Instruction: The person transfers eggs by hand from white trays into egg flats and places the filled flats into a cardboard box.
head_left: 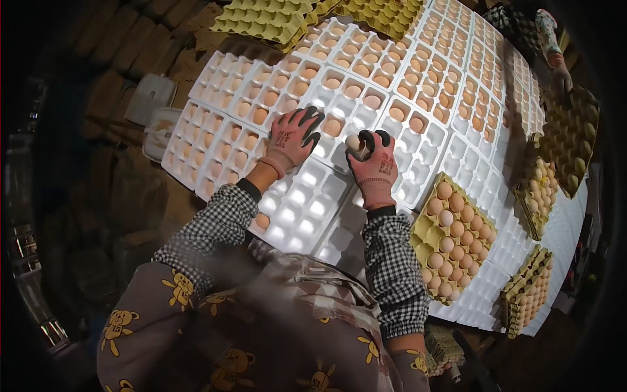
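My left hand (292, 138), in a pink glove with dark fingertips, reaches over a white foam egg tray. Its fingers point down to the right, thumb apart from them, with no egg showing between; what lies under the palm is hidden. My right hand (377, 162), gloved alike, is closed around a pale egg (354, 142) above the same row of trays. Between my hands a brown egg (333, 127) sits in a cell. In front of me, a white tray (297, 208) has mostly bare cells and one brown egg (262, 221) at its near left corner.
Many egg-filled white trays (428, 78) cover the table. A yellow pulp tray of eggs (454, 242) lies at my right, with more egg stacks (528, 291) beyond. Yellow pulp trays (264, 21) lie at the far edge. Another person's hand (560, 78) touches a pulp tray (567, 140) at the far right.
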Motion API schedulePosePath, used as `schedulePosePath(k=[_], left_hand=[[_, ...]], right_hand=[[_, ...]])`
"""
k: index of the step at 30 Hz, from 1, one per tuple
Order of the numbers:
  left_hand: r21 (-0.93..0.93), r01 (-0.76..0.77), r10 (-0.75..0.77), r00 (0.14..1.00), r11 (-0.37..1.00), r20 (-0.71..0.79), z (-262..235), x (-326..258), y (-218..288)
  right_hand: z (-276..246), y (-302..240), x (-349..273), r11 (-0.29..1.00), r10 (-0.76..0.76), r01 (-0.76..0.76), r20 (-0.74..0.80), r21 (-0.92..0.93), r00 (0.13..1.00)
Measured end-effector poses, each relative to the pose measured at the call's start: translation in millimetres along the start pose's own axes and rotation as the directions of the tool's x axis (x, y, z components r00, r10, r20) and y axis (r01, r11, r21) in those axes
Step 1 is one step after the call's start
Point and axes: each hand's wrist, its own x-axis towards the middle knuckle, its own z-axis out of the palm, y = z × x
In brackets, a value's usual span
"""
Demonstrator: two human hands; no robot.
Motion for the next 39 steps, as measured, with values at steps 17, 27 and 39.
schedulePosePath(k=[17,27,39], left_hand=[[0.082,-0.07,0.079,0.99,0.994,-0.115,16.9,-27.5,-49.6],[-0.283,-0.532,0.553,0.833,0.798,-0.006,45.0,-3.8,232.3],[-0.511,-0.229,0.389,0.892,0.829,0.231,55.8,51.7,261.2]], right_hand=[[13.2,7.4,-57.5,0.979,-0.189,0.185,0.037,0.084,0.981],[-166.9,162.5,-85.6,0.997,0.074,-0.075,-0.194,0.002,0.978],[-216.1,178.2,-36.1,0.908,0.114,-0.092,0.029,-0.409,0.993]])
